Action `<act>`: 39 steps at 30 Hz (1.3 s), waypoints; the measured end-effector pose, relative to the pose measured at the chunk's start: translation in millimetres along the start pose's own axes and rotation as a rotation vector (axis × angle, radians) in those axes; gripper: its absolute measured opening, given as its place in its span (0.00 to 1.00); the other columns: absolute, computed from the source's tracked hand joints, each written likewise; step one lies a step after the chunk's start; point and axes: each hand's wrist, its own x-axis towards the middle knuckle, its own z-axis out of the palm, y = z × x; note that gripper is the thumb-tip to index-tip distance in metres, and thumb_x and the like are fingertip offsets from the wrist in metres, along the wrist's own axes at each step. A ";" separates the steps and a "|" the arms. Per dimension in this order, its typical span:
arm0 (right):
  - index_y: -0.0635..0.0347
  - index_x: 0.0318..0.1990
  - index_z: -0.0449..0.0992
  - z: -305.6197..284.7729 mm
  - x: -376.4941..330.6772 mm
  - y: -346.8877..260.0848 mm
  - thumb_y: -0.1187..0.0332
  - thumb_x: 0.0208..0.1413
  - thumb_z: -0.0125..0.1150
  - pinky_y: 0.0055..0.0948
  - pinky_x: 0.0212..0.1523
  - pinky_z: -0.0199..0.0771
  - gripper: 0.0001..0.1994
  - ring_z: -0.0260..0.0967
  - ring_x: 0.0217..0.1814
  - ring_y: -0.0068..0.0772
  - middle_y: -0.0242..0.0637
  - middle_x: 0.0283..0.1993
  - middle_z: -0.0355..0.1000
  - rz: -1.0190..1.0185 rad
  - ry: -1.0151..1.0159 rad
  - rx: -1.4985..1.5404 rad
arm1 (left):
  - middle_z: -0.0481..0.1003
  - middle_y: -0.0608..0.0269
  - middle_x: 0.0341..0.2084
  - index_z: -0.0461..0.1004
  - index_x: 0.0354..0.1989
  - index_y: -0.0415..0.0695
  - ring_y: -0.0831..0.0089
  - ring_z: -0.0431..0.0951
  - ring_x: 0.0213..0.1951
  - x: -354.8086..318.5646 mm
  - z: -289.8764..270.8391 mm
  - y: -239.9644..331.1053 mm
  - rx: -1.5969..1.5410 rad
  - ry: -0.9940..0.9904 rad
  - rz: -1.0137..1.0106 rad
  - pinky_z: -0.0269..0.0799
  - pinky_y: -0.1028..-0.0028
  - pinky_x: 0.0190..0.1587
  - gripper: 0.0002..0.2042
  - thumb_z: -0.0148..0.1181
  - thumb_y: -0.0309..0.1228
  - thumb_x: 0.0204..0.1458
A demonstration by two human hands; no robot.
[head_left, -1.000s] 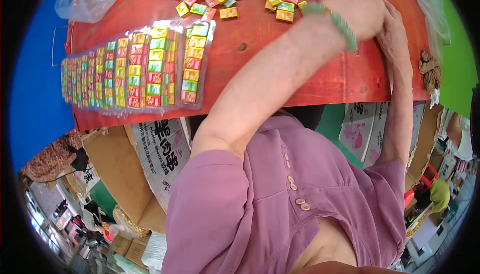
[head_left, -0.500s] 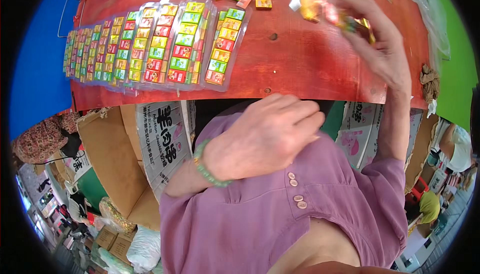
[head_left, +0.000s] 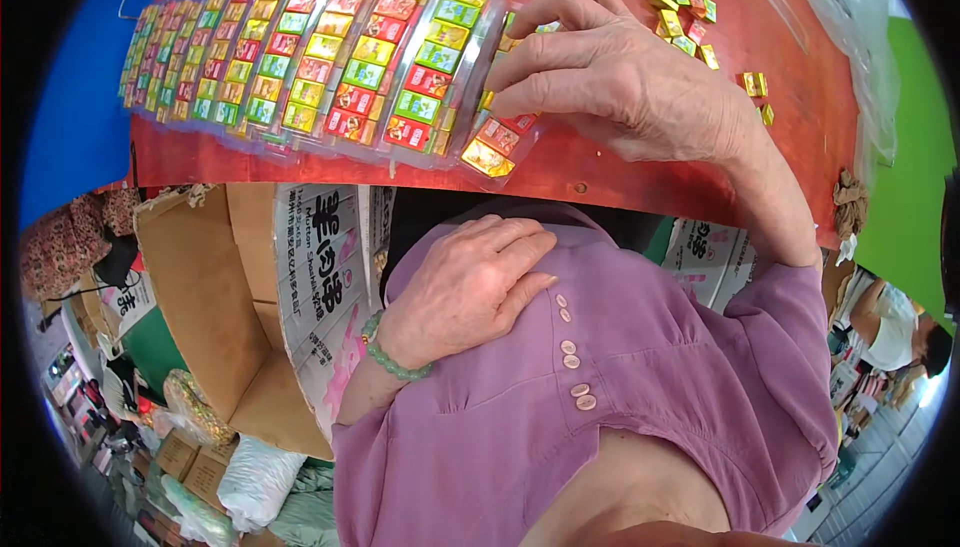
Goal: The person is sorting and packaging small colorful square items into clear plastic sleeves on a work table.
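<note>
My right hand (head_left: 625, 82) is over the rightmost clear plastic tray (head_left: 497, 183), fingers bent down onto it. Its fingertips touch small bright wrapped packs in the tray; the thumb is mostly hidden. A shiny gold pack (head_left: 487, 158) and red packs (head_left: 499, 136) show at the tray's near end. My left hand (head_left: 470, 287) lies on the front of my purple shirt, fingers stretched out, holding nothing. To the left overlaps a long row of similar trays, filled with yellow, green and red packs (head_left: 430, 81).
A loose pile of packs (head_left: 690, 2) lies at the back of the red table (head_left: 640, 187), a few strays (head_left: 755, 85) nearer right. Clear plastic sheeting (head_left: 850, 57) hangs along the right side. An open cardboard box (head_left: 215, 287) stands below the table's front edge at left.
My right hand has moved left from the back right, where it held several shiny packs, onto the rightmost tray. Gold and red packs now show at its near end. My left hand has lowered onto my shirt.
</note>
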 end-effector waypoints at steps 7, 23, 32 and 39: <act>0.53 0.45 0.82 5.8 -3.2 4.0 0.80 0.45 0.69 0.49 0.65 0.65 0.18 0.66 0.67 0.48 0.32 0.63 0.74 0.011 0.084 -0.088 | 0.80 0.49 0.46 0.79 0.48 0.35 0.50 0.81 0.47 1.3 2.1 -8.6 -0.019 -0.012 0.013 0.77 0.58 0.52 0.16 0.67 0.33 0.56; 0.64 0.63 0.70 30.9 -22.3 -42.7 0.74 0.62 0.67 0.34 0.66 0.74 0.23 0.70 0.65 0.32 0.42 0.65 0.70 0.786 0.408 0.573 | 0.81 0.47 0.45 0.79 0.48 0.31 0.56 0.84 0.45 3.0 -11.2 -15.9 -0.385 0.058 -0.168 0.80 0.67 0.47 0.13 0.67 0.26 0.58; 0.61 0.66 0.68 36.0 -20.1 -56.1 0.76 0.60 0.68 0.40 0.70 0.71 0.27 0.63 0.75 0.39 0.47 0.78 0.56 0.781 0.422 0.701 | 0.80 0.50 0.49 0.76 0.56 0.31 0.68 0.84 0.48 1.6 -10.1 -18.8 -0.665 0.085 -0.210 0.80 0.72 0.51 0.15 0.63 0.20 0.61; 0.61 0.65 0.68 36.8 -26.7 -55.7 0.70 0.57 0.71 0.42 0.64 0.75 0.28 0.66 0.72 0.54 0.53 0.78 0.54 0.713 0.405 0.585 | 0.79 0.50 0.53 0.75 0.57 0.31 0.67 0.83 0.50 3.9 -13.9 -15.0 -0.646 0.046 -0.293 0.78 0.72 0.54 0.16 0.61 0.18 0.60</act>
